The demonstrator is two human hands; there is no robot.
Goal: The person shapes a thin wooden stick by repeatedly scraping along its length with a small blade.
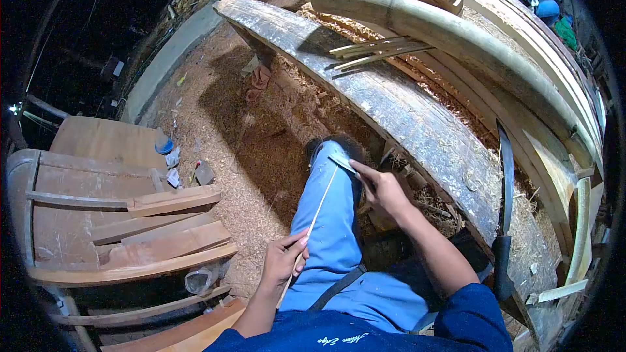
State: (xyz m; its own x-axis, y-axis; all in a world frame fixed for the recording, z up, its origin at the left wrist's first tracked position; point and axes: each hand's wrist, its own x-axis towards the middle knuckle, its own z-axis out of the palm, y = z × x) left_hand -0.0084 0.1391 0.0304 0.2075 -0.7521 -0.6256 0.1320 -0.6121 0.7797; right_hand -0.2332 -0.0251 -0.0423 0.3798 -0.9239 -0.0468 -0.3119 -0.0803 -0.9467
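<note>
The left hand (287, 259) pinches a long, thin, pale strip of wood or bamboo (323, 199) between thumb and fingers. The strip runs forward from that hand along the blue-trousered leg (339, 238). The right hand (386, 190), ahead and to the right, has its fingers closed on a small, flat, greyish blade-like tool (341, 161). The tool lies over the knee at the strip's far end; whether the two touch is too fine to tell. The leg probably serves as a rest, with the left hand steadying the strip and leaving the right free to work the tool.

Beyond the right hand, narrow yellowish bamboo strips (381, 58) lie across a long, pale-stained plank counter (417, 114), perhaps put there to stay within reach. To the right hand's right is a long dark knife with a black handle (505, 212), at the counter's edge.

Counted: one strip and one tool in the hands, one long knife, one thick bamboo pole (456, 28) beyond the right hand, at least three bamboo strips, overlapping, and several brown sawn boards (176, 244) left of the left hand.
</note>
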